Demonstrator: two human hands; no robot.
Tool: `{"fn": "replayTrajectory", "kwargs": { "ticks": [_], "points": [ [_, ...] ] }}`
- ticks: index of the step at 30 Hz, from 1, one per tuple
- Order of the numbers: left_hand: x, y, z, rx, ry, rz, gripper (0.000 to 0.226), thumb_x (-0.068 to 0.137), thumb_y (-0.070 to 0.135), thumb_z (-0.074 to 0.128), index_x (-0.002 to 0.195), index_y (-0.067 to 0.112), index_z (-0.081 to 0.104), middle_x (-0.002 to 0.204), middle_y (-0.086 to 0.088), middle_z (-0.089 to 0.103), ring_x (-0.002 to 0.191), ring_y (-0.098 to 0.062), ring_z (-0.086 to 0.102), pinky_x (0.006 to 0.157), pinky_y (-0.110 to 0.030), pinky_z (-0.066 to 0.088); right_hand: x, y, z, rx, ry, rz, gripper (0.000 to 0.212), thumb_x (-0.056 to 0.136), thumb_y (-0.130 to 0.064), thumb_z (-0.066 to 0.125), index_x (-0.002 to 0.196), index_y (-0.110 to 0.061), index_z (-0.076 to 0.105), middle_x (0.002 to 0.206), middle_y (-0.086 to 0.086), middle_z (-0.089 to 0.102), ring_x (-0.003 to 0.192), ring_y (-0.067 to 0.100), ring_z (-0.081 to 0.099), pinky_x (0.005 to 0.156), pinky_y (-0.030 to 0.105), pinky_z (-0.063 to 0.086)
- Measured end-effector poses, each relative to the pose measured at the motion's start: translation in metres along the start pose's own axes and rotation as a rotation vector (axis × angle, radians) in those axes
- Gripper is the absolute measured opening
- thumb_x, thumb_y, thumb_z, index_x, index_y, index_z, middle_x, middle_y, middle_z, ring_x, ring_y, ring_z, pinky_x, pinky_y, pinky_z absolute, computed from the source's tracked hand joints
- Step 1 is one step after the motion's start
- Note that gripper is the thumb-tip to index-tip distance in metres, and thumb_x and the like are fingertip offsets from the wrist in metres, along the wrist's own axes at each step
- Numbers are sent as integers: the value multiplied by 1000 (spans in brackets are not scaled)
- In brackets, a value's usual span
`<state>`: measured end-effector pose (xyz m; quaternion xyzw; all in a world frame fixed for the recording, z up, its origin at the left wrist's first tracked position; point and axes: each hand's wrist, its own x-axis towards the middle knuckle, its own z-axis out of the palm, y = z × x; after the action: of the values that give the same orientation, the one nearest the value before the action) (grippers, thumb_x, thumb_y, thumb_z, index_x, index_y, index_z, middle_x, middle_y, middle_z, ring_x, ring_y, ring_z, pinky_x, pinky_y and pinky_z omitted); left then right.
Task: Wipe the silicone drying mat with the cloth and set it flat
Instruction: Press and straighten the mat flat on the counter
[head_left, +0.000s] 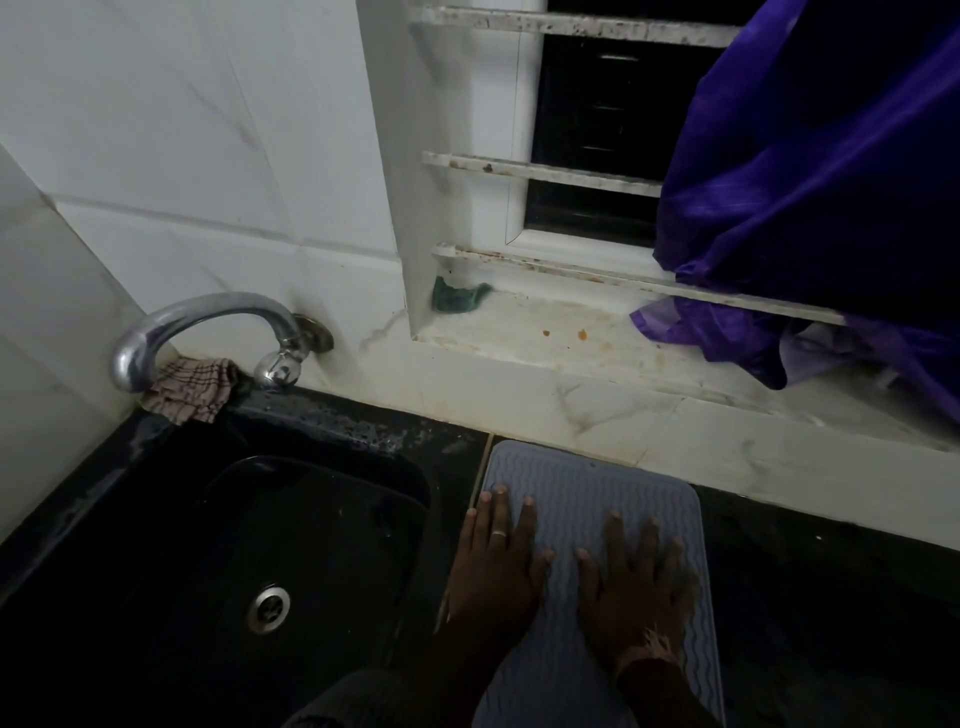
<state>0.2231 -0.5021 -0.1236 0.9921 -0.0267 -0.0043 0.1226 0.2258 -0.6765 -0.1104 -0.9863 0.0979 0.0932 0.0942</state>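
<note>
Pressing one silicone mat (587, 499) flat, left hand (496, 566) and right hand (631, 587), two spread grips, one checked cloth (189, 389) beside tap (208, 332)

The ribbed matt silicone mat (582, 483) lies by a glossy black sink (311, 519), shiny metal tap (171, 332) and checked cloth (192, 389).

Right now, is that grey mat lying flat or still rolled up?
Flat. The drying mat lies spread on the dark counter, its far corners down, with the left hand and right hand pressed open-palmed on it.
</note>
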Motion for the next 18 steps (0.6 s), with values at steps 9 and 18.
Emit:
{"fn": "replayTrajectory", "kwargs": {
  "ticks": [9,18],
  "points": [
    [6,-2,-1,7,-10,15,72,105,61,26,164,22,17,170,-17,6,157,-34,4,123,-48,5,3,-2,1,12,16,22,80,86,-77,-8,159,-44,-12,171,8,-10,155,38,-11,122,57,-7],
    [6,-2,-13,-7,-81,12,77,103,64,24,165,20,8,169,-19,-5,157,-37,-3,126,-46,-10,8,6,-12,40,-118,-42,77,95,-76,17,160,-41,-7,170,8,-15,154,37,-16,122,57,-12]
  ]
}}
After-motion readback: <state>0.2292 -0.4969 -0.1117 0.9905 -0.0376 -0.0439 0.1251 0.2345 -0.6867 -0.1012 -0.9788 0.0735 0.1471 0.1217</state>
